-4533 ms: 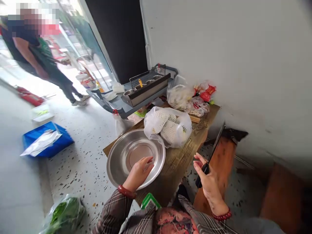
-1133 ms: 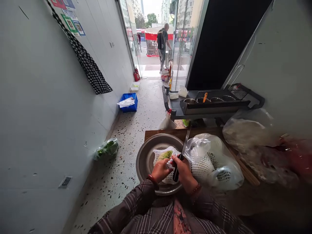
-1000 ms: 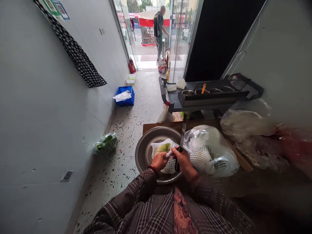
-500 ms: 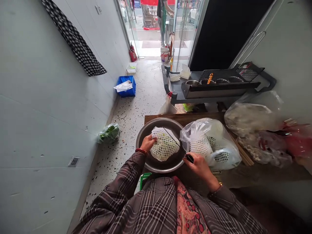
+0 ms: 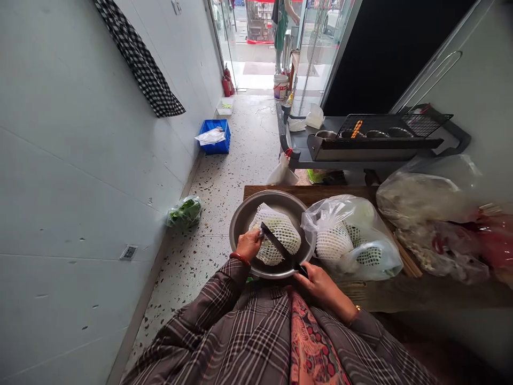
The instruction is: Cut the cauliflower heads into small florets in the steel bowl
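A metal basin point(image 5: 237, 215) stands on the wooden table in front of me. In it lies a bulky piece of produce wrapped in white foam netting point(image 5: 285, 227); its kind is hidden by the net. My left hand point(image 5: 249, 245) pinches the netting at its left side. My right hand point(image 5: 320, 283) is closed around the handle of a knife point(image 5: 276, 241), over the basin's near right rim. The dark blade slants across the netting, its tip close to my left fingers. Whether the blade touches the netting I cannot tell.
Right of the basin sits a clear plastic bag point(image 5: 352, 235) with more netted produce. Other bags point(image 5: 425, 192) lie further right. A dark cart point(image 5: 304, 147) with a metal rack stands beyond the table. On the floor are a blue crate point(image 5: 224, 140) and bagged greens point(image 5: 184, 212).
The knife has turned so its blade's flat side shows, and its tip has come down near my left hand. My right hand has moved lower, toward the basin's near rim. The view has shifted slightly.
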`<move>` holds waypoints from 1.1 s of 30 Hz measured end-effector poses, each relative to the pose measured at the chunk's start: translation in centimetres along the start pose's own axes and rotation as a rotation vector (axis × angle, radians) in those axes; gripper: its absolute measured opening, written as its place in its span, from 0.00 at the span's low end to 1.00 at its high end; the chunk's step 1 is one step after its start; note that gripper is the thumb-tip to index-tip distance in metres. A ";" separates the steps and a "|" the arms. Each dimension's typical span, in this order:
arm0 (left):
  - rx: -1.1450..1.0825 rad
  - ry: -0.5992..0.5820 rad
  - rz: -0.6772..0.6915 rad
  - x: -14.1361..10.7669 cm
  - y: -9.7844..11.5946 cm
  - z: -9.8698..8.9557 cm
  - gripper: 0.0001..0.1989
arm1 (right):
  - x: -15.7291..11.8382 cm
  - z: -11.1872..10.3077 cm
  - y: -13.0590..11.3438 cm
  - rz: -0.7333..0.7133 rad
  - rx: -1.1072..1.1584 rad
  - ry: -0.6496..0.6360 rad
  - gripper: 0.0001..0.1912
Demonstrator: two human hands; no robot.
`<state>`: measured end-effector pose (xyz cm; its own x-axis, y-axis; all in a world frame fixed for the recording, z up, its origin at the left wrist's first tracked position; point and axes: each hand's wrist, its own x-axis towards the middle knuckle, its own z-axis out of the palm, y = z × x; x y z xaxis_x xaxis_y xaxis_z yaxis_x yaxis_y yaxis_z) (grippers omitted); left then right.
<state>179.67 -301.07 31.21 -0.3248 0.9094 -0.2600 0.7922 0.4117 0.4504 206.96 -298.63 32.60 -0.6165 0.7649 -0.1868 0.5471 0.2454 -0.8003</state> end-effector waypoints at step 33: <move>0.126 -0.038 0.072 1.1 -1.2 0.4 0.20 | 1.5 -2.2 0.2 0.054 -0.203 0.420 0.22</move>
<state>178.63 -300.62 30.03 -0.2471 0.9324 -0.2639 0.8720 0.3327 0.3592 207.42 -296.12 33.39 -0.3245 0.9443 0.0549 0.6974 0.2781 -0.6605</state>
